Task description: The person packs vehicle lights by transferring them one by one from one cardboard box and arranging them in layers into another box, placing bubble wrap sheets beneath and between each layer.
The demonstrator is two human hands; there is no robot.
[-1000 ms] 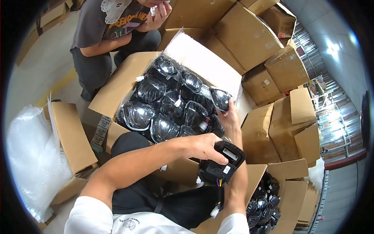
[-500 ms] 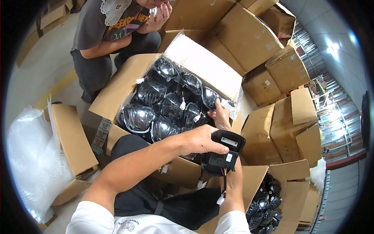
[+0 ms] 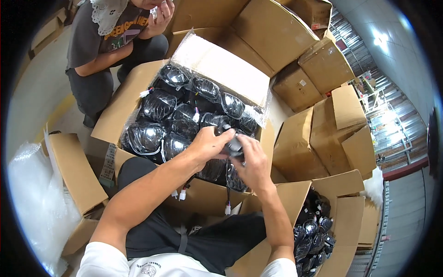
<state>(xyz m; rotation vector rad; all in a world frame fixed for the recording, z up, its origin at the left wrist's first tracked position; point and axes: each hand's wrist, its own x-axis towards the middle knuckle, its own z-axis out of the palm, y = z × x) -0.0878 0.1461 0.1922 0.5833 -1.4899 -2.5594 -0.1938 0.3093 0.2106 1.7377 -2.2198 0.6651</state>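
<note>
Over the open carton (image 3: 194,191), I hold a black lamp unit (image 3: 234,147), blurred by motion. My left hand (image 3: 210,142) grips its left side with the thumb on top. The fingers of my right hand (image 3: 254,161) close round the right side. Under and beyond my hands, several glossy black lamps (image 3: 146,137) in clear plastic fill the carton in rows. White plugs on short wires (image 3: 182,194) stick out among them and hang over the near side. A lamp (image 3: 233,105) at the far right lies apart from my fingers.
A foam-lined flap (image 3: 217,57) stands along the carton's far side. At right, another carton (image 3: 339,221) holds more lamps (image 3: 311,226). Bubble wrap (image 3: 39,198) spills from a box at left. A person (image 3: 104,51) crouches at the far left. Stacked cartons (image 3: 295,143) rise behind.
My right hand has drawn back from a lamp at the carton's far right and now grips the unit my left hand held. The unit has turned, and the view has shifted.
</note>
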